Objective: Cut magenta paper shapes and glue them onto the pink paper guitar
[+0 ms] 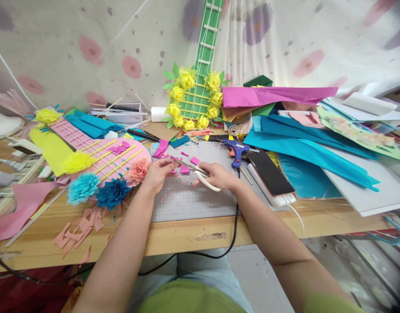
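Scissors (198,168) are over mat (180,204), w/ glue gun (238,150) R, model guitar (113,157) L

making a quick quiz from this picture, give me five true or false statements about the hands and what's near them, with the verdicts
1. The right hand holds a pair of scissors. True.
2. The scissors point toward the left hand. True.
3. The left hand is gripping the right forearm. False: it is close to the scissors, at the left part of the grey mat.
4. A phone lies to the right of both hands. True.
5. The phone's screen is brightly lit. False: it is dark.
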{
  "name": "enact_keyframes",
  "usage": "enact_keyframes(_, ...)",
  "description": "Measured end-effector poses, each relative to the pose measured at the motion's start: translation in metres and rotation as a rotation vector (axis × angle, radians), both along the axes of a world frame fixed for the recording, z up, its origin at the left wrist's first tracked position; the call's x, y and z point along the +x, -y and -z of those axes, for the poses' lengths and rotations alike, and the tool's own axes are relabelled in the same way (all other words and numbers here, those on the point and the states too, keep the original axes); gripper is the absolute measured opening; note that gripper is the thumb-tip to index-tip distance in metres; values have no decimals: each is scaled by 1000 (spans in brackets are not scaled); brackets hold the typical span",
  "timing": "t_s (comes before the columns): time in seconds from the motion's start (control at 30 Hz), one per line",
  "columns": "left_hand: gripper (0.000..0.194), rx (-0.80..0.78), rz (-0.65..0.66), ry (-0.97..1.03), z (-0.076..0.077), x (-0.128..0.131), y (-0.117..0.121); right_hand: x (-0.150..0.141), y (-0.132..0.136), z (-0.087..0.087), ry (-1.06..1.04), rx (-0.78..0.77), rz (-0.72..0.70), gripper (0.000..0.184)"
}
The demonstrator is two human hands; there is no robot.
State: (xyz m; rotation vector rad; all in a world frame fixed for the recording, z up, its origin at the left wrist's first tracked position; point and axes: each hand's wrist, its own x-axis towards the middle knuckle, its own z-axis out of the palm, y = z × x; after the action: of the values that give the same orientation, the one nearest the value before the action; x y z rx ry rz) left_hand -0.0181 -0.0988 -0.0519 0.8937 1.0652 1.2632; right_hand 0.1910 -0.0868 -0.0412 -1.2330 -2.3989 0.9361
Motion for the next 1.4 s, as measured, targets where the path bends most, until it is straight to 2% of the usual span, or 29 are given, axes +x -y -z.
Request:
enact_keyframes(0.33, 26, -10, -18, 15, 0, 1, 0, 0, -1, 0, -89, -86, -39, 34)
enact_keyframes(0.83, 25, -23, -27, 55, -4, 1, 1, 1, -5, 5, -84, -65, -5, 33)
enact_keyframes(1.03, 26, -38, -48, 35, -9, 3, 3, -5, -7, 13, -245, -176, 41, 34)
enact_keyframes(1.13, 27, -41, -34, 2, -9, 4, 3, -10, -6, 11, -287, -171, 59, 34)
enact_keyframes(1.27, 28, -24, -20, -56, -5, 6, 2, -9, -4, 5, -193, -63, 62, 37)
enact_keyframes(1.4, 26, 45, 12, -117, -2, 5, 2, -1, -6, 5, -43, -12, -14, 41)
